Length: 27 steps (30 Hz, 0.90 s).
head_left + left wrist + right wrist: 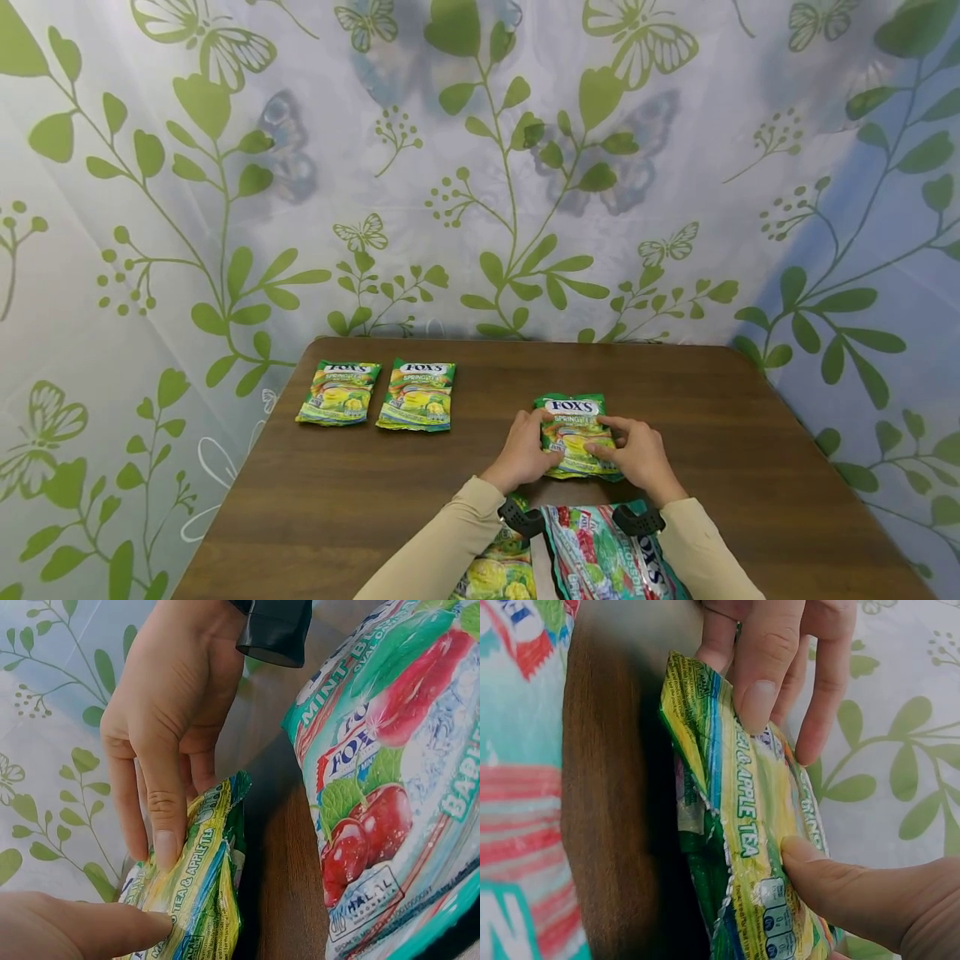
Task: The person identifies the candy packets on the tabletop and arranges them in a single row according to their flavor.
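Observation:
Both hands are at a green and yellow Fox's Spring Tea candy packet (573,429) on the brown table. My left hand (525,450) holds its left side, and my right hand (636,454) holds its right side. Each thumb lies on the printed front, seen closely in the left wrist view on the packet's yellow face (191,877). The right wrist view shows its crimped lower edge (724,825) tilted, with dark green foil under it; whether that is a second packet I cannot tell.
Two similar packets, one at far left (340,393) and one beside it (417,396), lie flat. Near the front edge are a teal and red Fox's mint candy bag (607,550) and another yellow-green packet (495,567), partly under my left forearm. A leaf-patterned curtain (480,167) hangs behind.

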Each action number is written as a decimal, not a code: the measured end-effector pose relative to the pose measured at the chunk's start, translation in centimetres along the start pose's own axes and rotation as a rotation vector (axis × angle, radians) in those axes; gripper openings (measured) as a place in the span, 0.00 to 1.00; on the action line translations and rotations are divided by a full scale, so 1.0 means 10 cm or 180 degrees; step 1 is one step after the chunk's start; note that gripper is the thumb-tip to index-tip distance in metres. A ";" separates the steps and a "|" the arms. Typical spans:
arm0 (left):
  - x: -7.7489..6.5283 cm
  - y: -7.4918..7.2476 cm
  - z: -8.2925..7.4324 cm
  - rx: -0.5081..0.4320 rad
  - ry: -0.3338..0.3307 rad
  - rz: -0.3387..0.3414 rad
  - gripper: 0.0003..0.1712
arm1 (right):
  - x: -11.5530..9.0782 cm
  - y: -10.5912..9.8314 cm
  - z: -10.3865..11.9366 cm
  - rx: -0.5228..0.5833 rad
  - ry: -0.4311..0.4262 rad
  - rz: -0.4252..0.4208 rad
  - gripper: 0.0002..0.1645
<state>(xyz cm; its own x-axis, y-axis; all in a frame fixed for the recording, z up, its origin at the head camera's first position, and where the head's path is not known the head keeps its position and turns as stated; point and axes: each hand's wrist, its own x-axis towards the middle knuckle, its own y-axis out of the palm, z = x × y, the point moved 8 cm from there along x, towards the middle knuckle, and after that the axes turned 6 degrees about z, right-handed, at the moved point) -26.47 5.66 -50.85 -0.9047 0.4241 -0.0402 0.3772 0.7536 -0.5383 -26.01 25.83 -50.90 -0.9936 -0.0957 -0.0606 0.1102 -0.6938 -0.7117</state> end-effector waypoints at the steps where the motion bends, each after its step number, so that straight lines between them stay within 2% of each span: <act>1: 0.00 0.00 0.00 0.0003 0.0001 -0.0004 0.34 | 0.00 0.00 0.01 -0.0007 -0.0014 -0.0008 0.36; 18: -0.04 -0.05 0.00 -0.0175 0.0091 0.0017 0.32 | -0.05 0.01 0.07 0.0022 0.0007 -0.0011 0.37; 27: -0.12 -0.12 -0.02 -0.0084 0.0205 0.0045 0.31 | -0.12 0.04 0.14 0.0088 0.0031 0.0019 0.37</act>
<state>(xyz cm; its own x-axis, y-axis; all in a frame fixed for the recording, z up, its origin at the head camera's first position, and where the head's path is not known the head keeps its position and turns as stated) -25.81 4.35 -49.96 -0.8849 0.4656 0.0069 0.3958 0.7599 -0.5157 -24.71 24.66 -50.10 -0.9931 -0.0930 -0.0716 0.1166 -0.7128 -0.6916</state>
